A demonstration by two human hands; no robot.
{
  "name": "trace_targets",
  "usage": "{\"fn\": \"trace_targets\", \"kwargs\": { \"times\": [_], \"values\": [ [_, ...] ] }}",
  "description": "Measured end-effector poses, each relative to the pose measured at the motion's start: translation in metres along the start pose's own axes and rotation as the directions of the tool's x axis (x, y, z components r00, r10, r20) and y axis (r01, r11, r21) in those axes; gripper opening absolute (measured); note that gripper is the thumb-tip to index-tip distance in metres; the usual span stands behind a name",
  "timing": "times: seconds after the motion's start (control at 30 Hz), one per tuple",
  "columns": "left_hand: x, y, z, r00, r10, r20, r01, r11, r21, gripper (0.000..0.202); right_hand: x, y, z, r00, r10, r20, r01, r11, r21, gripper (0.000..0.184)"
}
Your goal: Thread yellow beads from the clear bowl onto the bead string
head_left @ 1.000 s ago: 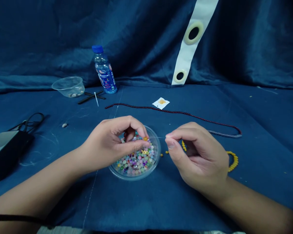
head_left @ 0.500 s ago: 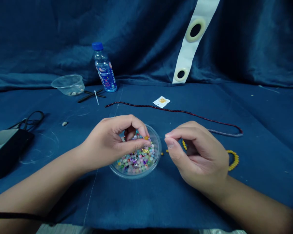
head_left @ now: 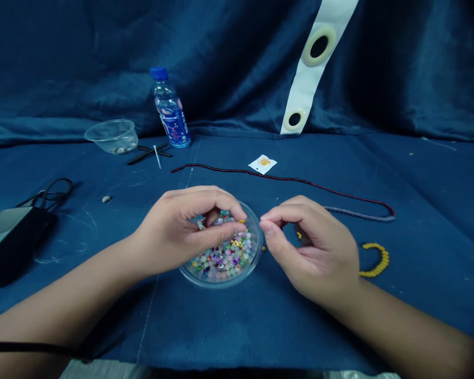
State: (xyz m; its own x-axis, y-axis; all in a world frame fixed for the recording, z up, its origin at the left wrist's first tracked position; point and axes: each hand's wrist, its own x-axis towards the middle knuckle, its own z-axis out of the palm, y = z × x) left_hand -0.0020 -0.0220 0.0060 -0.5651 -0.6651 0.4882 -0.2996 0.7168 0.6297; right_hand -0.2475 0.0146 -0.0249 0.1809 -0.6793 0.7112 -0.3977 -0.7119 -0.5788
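Over a clear round bowl (head_left: 217, 285) of mixed coloured beads (head_left: 217, 255), my left hand (head_left: 187, 226) pinches a yellow bead (head_left: 242, 221) between thumb and forefinger. My right hand (head_left: 314, 242), just right of the bowl, has its thumb and forefinger pressed together on a thin pale thread, which is barely visible in the gap towards the bead. A short space separates the two hands' fingertips. Partly hidden behind my right hand and wrist is a curved string of yellow beads (head_left: 384, 260). One loose yellow bead (head_left: 264, 248) rests on the cloth between bowl and hand.
A long dark red bead strand (head_left: 276, 178) crosses the cloth beyond my hands, with a small white packet (head_left: 263, 164) beside it. Farther back are a bottle (head_left: 174, 123), a clear tub (head_left: 112, 138) and dark sticks (head_left: 148, 152). A black-and-grey device (head_left: 16, 242) stands left.
My right hand has moved left, so its fingertips are closer to the bead in my left hand. Less of the thread shows between them. The view has shifted slightly.
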Motion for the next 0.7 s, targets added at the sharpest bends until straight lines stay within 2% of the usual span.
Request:
{"fn": "trace_targets", "kwargs": {
  "times": [0.2,0.5,0.7],
  "values": [
    [0.0022,0.0011,-0.0005,0.994,0.109,-0.022,-0.110,0.994,-0.030,0.017,0.0000,0.0012,0.0009,0.999,-0.004,0.049,0.004,1.000,0.010,0.011],
    [-0.0001,0.0045,-0.0017,0.992,0.124,-0.039,-0.127,0.989,-0.070,0.022,0.0003,0.0023,0.0042,0.996,-0.020,0.090,0.016,0.999,0.050,0.008],
    [0.0003,0.0075,0.0008,0.986,0.157,-0.053,-0.159,0.987,-0.030,0.023,-0.0023,0.0018,0.0054,0.988,0.004,0.156,-0.027,0.988,0.149,0.028]
  ]
}}
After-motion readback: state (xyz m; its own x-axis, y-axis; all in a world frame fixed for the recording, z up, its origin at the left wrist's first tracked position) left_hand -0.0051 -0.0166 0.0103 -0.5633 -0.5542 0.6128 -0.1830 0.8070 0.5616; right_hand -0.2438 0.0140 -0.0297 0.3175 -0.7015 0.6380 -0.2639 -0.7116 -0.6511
